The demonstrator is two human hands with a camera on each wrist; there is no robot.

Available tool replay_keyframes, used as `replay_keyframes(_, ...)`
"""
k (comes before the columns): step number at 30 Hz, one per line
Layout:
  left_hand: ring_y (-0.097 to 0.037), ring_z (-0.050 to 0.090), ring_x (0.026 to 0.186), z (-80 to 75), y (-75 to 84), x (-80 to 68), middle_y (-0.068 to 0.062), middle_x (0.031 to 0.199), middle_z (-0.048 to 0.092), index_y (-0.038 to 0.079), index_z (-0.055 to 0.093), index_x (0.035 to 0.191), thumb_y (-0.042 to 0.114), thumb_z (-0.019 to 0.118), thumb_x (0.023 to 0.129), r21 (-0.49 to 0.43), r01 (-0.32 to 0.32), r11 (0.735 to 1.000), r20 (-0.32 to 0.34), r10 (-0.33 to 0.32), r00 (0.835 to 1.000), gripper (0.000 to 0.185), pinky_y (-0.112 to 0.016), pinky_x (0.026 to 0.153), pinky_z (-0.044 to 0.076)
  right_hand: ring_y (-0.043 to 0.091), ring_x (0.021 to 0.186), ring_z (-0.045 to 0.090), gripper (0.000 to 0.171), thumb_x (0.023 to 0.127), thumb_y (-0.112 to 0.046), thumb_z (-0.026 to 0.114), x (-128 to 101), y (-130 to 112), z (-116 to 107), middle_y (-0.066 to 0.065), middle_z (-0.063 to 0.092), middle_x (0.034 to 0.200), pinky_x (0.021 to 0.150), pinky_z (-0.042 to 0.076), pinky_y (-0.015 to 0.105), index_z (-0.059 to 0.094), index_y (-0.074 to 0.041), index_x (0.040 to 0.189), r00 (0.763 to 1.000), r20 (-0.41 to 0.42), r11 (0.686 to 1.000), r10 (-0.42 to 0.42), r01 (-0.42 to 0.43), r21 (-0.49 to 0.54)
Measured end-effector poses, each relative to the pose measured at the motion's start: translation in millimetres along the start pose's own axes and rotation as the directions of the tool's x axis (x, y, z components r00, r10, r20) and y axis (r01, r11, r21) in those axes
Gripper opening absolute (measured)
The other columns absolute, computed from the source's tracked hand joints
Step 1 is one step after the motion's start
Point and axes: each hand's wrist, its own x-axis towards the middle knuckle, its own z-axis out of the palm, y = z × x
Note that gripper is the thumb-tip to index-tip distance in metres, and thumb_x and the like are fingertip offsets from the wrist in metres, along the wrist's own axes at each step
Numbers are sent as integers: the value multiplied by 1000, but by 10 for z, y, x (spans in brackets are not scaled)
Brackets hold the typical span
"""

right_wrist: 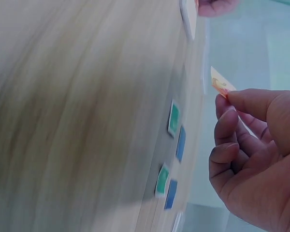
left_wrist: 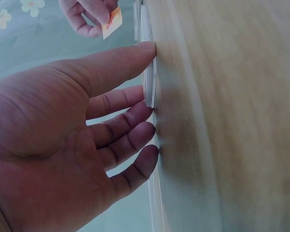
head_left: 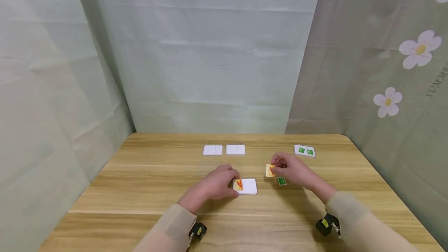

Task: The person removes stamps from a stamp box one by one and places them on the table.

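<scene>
My left hand (head_left: pixel 233 181) rests with its fingers nearly straight on the left end of a white card (head_left: pixel 249 186) at the table's middle. An orange-red tile (head_left: pixel 238 184) sits on the card's left half, right at the fingertips. In the left wrist view the thumb and fingers (left_wrist: pixel 135 104) touch the card's edge (left_wrist: pixel 150 87). My right hand (head_left: pixel 275 169) hovers to the right of the card and pinches a second small orange tile (head_left: pixel 270 170) between thumb and fingers; the right wrist view shows this tile (right_wrist: pixel 221 83) too. A loose green tile (head_left: pixel 281 181) lies under that hand.
Two blank white cards (head_left: pixel 212 150) (head_left: pixel 235 149) lie side by side farther back. A card with two green tiles (head_left: pixel 304 151) sits at the back right. A faint clear sheet (head_left: pixel 209 168) lies behind my left hand. Curtains close off the wooden table (head_left: pixel 140 182) on three sides.
</scene>
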Motion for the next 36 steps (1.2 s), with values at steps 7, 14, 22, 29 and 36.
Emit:
replay_keyframes(7,-16,54,104,2,3,-4,0,116,65,10,76,127,25,96,89,0,5,1000,2,-5,1000,45,-34,94,52,19,88,64,6,105,-4,73,-76,137,-174,4,71,97,77,55,32,68,-5,110,999,-33,999,-11,9,-46)
replay_keyframes(14,-16,54,105,0,3,-12,0,117,65,10,75,127,25,95,90,-2,4,1000,3,-4,1000,45,-35,96,52,20,92,65,7,104,-5,75,-142,250,-315,4,72,100,83,57,38,70,-5,109,996,-84,992,30,-39,-117)
replay_keyframes(22,-16,54,106,-6,15,-11,0,118,65,10,75,128,26,95,90,4,9,1000,8,-9,1000,46,-35,97,52,26,97,65,11,105,-6,74,-187,435,-490,9,72,105,86,57,45,71,-1,114,987,-129,975,100,-123,-186)
replay_keyframes(29,-17,55,108,-16,27,-17,-1,120,66,9,75,130,27,94,91,14,4,1000,12,-5,1000,47,-35,99,52,30,100,66,12,105,-6,73,-247,553,-613,13,73,108,91,58,53,72,1,115,981,-139,964,133,-161,-213)
replay_keyframes(36,-17,55,107,-23,20,-13,-1,119,65,9,75,128,26,95,91,8,1,1000,11,-2,1000,46,-35,97,52,32,102,68,13,106,-6,72,-266,681,-700,15,74,109,92,58,55,72,2,115,979,-157,963,128,-160,-217)
